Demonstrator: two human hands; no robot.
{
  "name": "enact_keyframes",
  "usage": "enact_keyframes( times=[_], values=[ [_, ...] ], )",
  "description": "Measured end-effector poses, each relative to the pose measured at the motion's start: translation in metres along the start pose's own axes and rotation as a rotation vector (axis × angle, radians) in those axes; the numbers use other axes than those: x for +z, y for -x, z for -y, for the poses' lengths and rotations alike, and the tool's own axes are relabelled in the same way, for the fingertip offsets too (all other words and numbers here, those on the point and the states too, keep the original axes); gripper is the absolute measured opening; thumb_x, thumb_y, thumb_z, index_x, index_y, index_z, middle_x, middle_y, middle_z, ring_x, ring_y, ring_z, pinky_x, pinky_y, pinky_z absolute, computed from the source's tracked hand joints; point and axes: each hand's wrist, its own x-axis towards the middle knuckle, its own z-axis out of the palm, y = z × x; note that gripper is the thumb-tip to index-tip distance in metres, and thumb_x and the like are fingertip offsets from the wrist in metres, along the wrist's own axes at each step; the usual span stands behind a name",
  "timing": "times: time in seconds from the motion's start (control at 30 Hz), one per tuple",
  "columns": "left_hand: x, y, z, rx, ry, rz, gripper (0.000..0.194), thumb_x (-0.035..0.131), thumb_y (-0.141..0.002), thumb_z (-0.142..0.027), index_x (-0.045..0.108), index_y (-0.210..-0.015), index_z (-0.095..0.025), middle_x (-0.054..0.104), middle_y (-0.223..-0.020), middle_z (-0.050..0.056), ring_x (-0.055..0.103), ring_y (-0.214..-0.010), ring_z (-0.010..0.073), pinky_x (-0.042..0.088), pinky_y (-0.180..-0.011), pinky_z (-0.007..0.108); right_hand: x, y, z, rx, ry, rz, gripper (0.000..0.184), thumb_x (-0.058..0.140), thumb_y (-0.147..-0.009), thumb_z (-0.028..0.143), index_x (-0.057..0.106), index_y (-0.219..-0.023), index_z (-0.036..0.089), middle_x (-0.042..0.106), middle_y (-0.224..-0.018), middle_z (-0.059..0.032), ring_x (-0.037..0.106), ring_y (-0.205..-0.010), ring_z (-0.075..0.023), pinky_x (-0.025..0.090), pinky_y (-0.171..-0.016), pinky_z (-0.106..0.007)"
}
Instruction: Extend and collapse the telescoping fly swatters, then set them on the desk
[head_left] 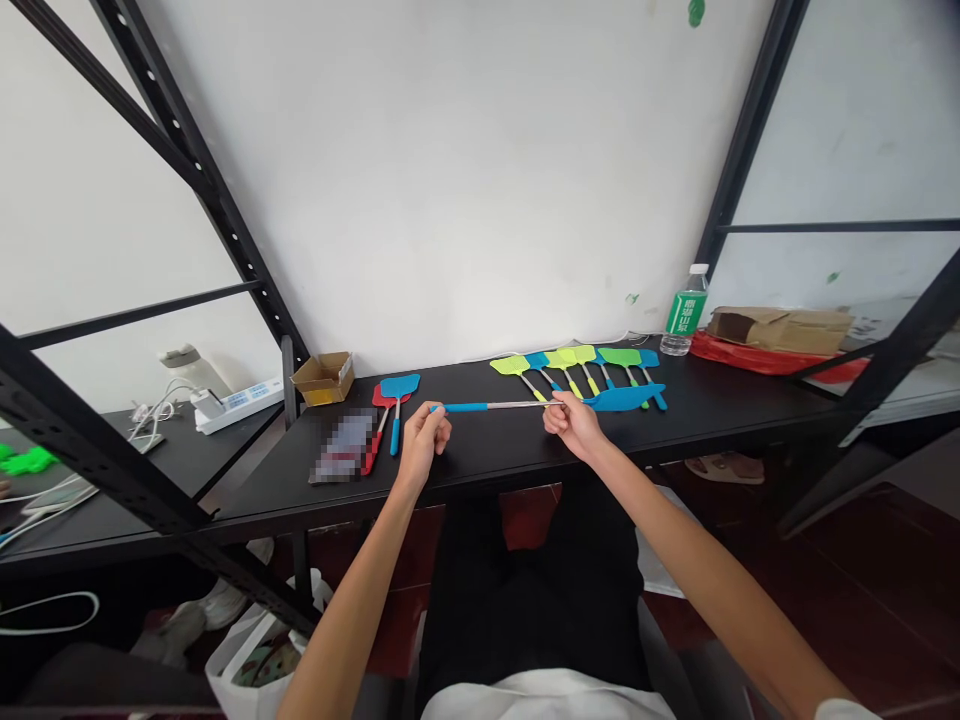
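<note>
The left hand and right hand hold a blue swatter crosswise over the worktop, fingers pinching it.

Left forearm and right forearm are slanting inward toward the far side; left hand and right hand are pinching

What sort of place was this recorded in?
Probably a workroom: a black, metal-framed bench against a white wall, fly swatters in a row on it, and a power strip to the left.
</note>
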Motion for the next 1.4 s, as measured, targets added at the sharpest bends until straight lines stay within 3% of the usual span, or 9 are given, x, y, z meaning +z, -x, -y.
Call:
enact_keyframes(
  times=[0.2,0.4,0.67,0.9,1.1,1.2,1.27,1.4],
  values=[
    [-0.001,0.000,0.000,0.030,-0.016,0.026,0.022,0.059,-0.087,-0.038,0.053,-0.078,-0.019,0.055,-0.060,-0.004,0.038,-0.041,0.0064,0.030,-0.043,0.021,0.000,0.001,0.000,-0.005,-0.006,-0.006,0.047,0.059,-0.087,0.033,0.035,-0.048,0.022,0.031,-0.041,0.0030,0.033,-0.044,-0.0114,0.030,-0.046,-0.029],
    [-0.001,-0.001,0.002,0.065,-0.009,-0.015,0.023,0.060,-0.086,-0.038,0.059,-0.101,-0.021,0.057,-0.062,-0.005,0.037,-0.040,0.0067,0.029,-0.042,0.020,-0.001,0.000,-0.001,-0.022,0.029,0.009,0.048,0.060,-0.087,0.035,0.035,-0.049,0.023,0.031,-0.040,0.0033,0.033,-0.043,-0.0115,0.030,-0.046,-0.029],
    [-0.003,-0.003,0.007,0.127,-0.050,0.020,0.034,0.061,-0.090,-0.046,0.060,-0.113,-0.021,0.059,-0.072,-0.002,0.038,-0.041,0.0050,0.030,-0.042,0.020,0.000,0.001,0.000,-0.009,0.011,-0.004,0.048,0.060,-0.087,0.035,0.034,-0.049,0.023,0.031,-0.041,0.0035,0.033,-0.044,-0.0116,0.031,-0.047,-0.029],
    [-0.002,-0.003,0.009,0.106,-0.072,-0.054,0.032,0.061,-0.088,-0.050,0.062,-0.090,-0.018,0.058,-0.066,-0.002,0.035,-0.040,0.0049,0.025,-0.038,0.020,0.000,0.000,-0.003,-0.028,0.056,0.013,0.049,0.060,-0.088,0.038,0.034,-0.049,0.023,0.030,-0.041,0.0035,0.033,-0.043,-0.0116,0.030,-0.046,-0.030],
    [-0.004,-0.003,0.010,-0.009,-0.002,-0.264,0.050,0.060,-0.088,-0.052,0.043,-0.054,-0.020,0.033,-0.043,-0.005,0.031,-0.038,0.0072,0.026,-0.038,0.022,0.004,0.002,-0.003,-0.058,0.145,0.079,0.049,0.059,-0.088,0.038,0.040,-0.046,0.022,0.032,-0.040,0.0025,0.031,-0.043,-0.0118,0.027,-0.046,-0.030],
    [-0.003,-0.002,0.007,0.022,-0.014,-0.207,0.054,0.060,-0.089,-0.053,0.037,-0.052,-0.020,0.035,-0.043,-0.004,0.032,-0.039,0.0070,0.026,-0.039,0.022,0.002,0.001,-0.002,-0.052,0.111,0.066,0.049,0.060,-0.088,0.038,0.039,-0.046,0.022,0.031,-0.040,0.0027,0.032,-0.043,-0.0119,0.028,-0.046,-0.030],
    [-0.001,0.000,0.003,0.034,-0.028,-0.126,0.049,0.058,-0.089,-0.054,0.044,-0.058,-0.020,0.043,-0.047,-0.003,0.035,-0.039,0.0072,0.024,-0.038,0.021,-0.001,0.000,-0.002,-0.041,0.065,0.051,0.049,0.060,-0.087,0.038,0.038,-0.047,0.022,0.031,-0.040,0.0031,0.032,-0.044,-0.0118,0.028,-0.046,-0.030],
    [0.001,0.000,0.001,0.054,0.018,0.011,0.029,0.063,-0.088,-0.048,0.060,-0.092,-0.019,0.057,-0.059,-0.003,0.037,-0.039,0.0058,0.031,-0.041,0.020,-0.005,-0.002,-0.003,-0.016,0.005,0.034,0.049,0.060,-0.088,0.037,0.037,-0.048,0.022,0.031,-0.041,0.0032,0.033,-0.044,-0.0118,0.029,-0.046,-0.029]
  ],
)
